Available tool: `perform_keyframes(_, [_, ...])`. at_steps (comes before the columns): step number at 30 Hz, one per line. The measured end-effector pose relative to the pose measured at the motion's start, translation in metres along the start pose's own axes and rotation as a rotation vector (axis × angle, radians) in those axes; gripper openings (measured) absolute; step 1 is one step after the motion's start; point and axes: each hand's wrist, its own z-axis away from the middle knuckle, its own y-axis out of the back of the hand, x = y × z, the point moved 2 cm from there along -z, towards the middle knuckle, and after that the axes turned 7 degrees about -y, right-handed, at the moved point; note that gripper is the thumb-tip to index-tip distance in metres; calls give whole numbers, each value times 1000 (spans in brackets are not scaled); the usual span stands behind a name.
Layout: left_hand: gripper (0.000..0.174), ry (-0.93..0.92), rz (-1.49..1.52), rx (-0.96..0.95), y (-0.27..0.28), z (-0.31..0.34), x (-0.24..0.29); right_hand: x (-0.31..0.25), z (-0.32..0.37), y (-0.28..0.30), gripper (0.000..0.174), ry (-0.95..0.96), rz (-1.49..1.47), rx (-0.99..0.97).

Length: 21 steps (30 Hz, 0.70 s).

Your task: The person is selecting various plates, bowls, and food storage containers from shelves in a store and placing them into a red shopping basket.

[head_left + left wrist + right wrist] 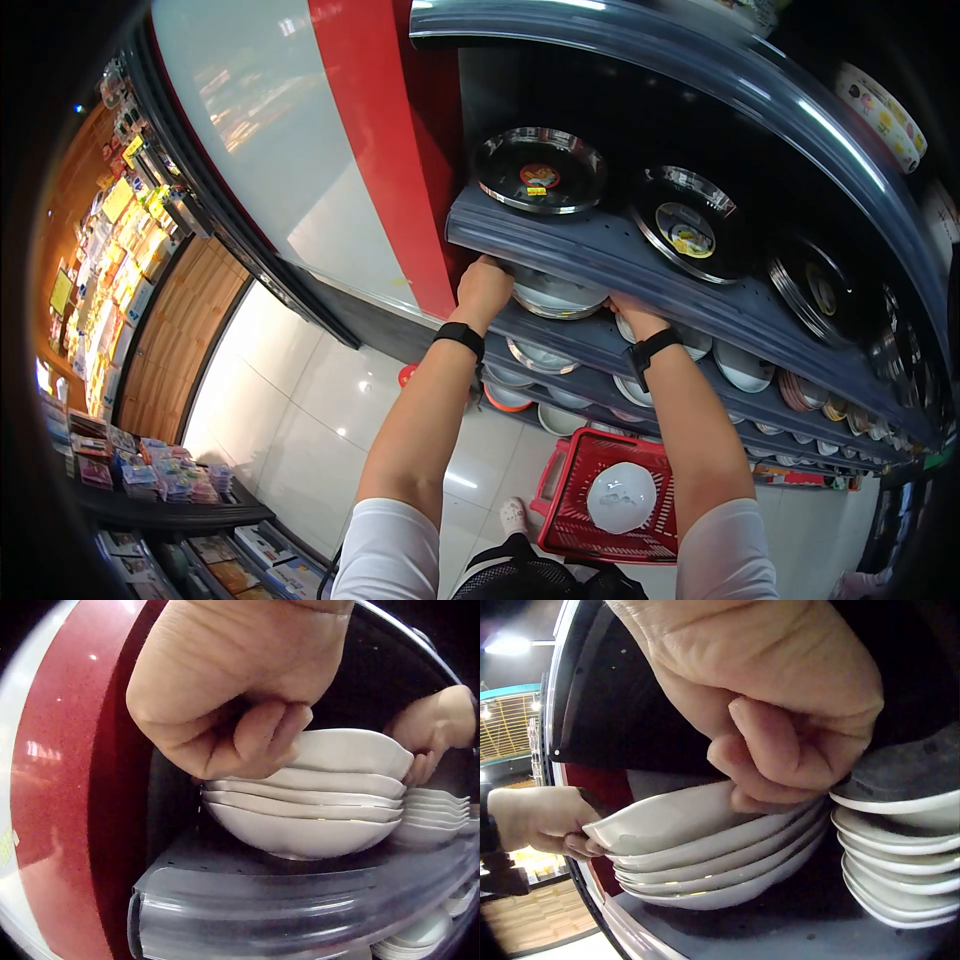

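Note:
A stack of several white wavy-rimmed bowls (304, 829) stands on a grey shelf, its top bowl (667, 817) tilted a little in the right wrist view. My left hand (484, 290) grips the stack's left side at the top bowl's rim, fingers curled, in the left wrist view (232, 682). On the opposite side my right hand (780, 705) has its fingers curled at the top bowl's rim; the fingertips' exact hold is partly hidden. In the head view the shelf above partly covers the right hand (632, 312).
Another stack of white dishes (900, 862) stands just right of the bowls. Round metal trays (540, 172) line the shelf above. A red pillar (385, 130) borders the shelf's left end. Below, a red basket (575, 510) holds a white bowl (622, 498).

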Motion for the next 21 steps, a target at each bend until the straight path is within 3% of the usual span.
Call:
perform_keyframes(5, [32, -48, -98, 49, 4, 8, 14, -3, 2, -1, 32, -29, -18, -43])
perform_keyframes(16, [27, 33, -267, 62, 5, 13, 33, -1, 9, 14, 35, -96, -72, -111])
perform_keyframes(18, [30, 50, -264, 28, 5, 14, 34, -3, 12, 18, 35, -112, -86, -122])
perform_keyframes(20, [35, 75, -174, 117, 3, 19, 31, 3, 19, 22, 35, -128, -92, -121])
perform_keyframes(21, [41, 9, -149, 102, -9, 9, 9, 2, 28, 21, 30, -125, -144, -153])
